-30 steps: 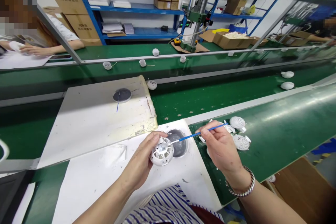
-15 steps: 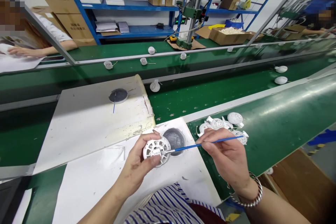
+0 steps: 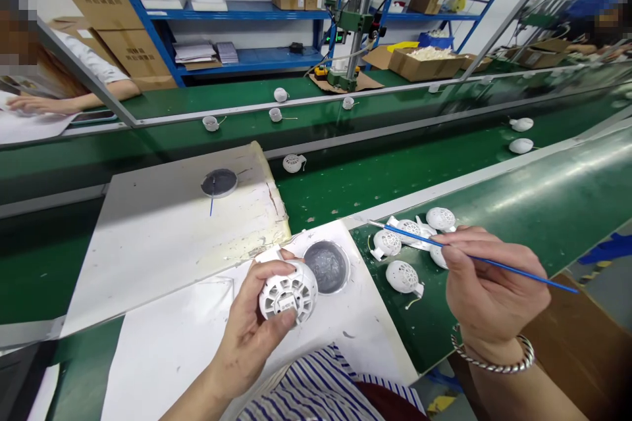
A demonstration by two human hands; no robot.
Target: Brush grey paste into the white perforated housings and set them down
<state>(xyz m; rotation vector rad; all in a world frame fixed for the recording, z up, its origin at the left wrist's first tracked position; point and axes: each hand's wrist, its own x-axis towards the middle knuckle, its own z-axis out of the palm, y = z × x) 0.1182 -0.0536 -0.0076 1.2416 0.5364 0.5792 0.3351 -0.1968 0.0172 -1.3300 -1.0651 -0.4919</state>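
My left hand (image 3: 244, 335) curls around a white perforated plastic ball (image 3: 288, 292), with its slotted face turned upward. My right hand (image 3: 491, 283) pinches a thin blue applicator (image 3: 523, 273), whose tip points left over several white perforated ball halves (image 3: 402, 276) lying on the green conveyor belt (image 3: 543, 210). That tip touches nothing I can make out. A round dish of grey paste (image 3: 326, 266) sits in the white board (image 3: 365, 316) between my hands, just right of the ball.
A second dark dish (image 3: 218, 183) with a blue stick sits on a scuffed white board (image 3: 162, 243). Small white cups (image 3: 210, 123) lie along the farther belt. Beyond stand a green bench press (image 3: 353, 33) and blue shelves (image 3: 237, 13). A co-worker's arm (image 3: 49, 104) rests on paper at left.
My right hand has moved right, away from the ball, drawing the applicator off it and over the parts. My left hand has turned the ball and shifted it slightly left of the dish.
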